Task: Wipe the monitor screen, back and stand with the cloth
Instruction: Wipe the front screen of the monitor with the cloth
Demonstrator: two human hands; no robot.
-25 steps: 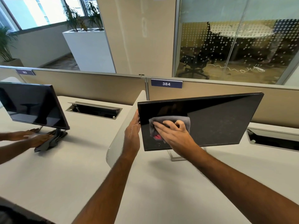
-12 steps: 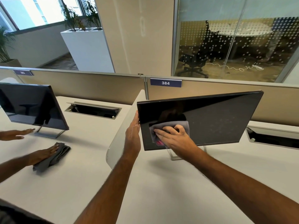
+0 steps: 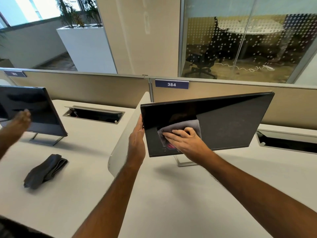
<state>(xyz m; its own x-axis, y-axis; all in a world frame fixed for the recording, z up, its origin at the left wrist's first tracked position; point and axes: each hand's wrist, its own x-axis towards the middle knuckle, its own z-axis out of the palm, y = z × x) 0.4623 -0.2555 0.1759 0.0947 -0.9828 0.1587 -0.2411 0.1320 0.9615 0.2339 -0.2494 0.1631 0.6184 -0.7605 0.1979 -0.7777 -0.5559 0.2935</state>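
Monitor (image 3: 214,124) wiping is under way on the screen's lower left part; the right hand (image 3: 184,139) presses the grey cloth (image 3: 187,128) against the glass with fingers spread and lightly bent over it, and against a second ago it has slid only a little, staying in the same lower left patch; the left hand (image 3: 137,143) still braces the monitor's left edge, fingers straight along the bezel, thumb side toward the screen; so I judge the screen pass barely begun, with its right half, the back and the stand (image 3: 184,162) still to do. The cloth is soft, folded microfibre with a pink mark showing beneath the palm; the screen is glossy black, thin-edged and tilted back, faint dusty smears showing right of the cloth; the stand below the monitor is a pale angular metal foot on the matt white counter (image 3: 171,194). Left of the monitor a rounded white divider (image 3: 127,134) splits the counter; further left another person's hand (image 3: 21,117) has lifted to a second monitor (image 3: 34,109), leaving a dark folded cloth (image 3: 44,170) lying alone; behind the monitor runs a beige partition (image 3: 223,90) labelled 384.
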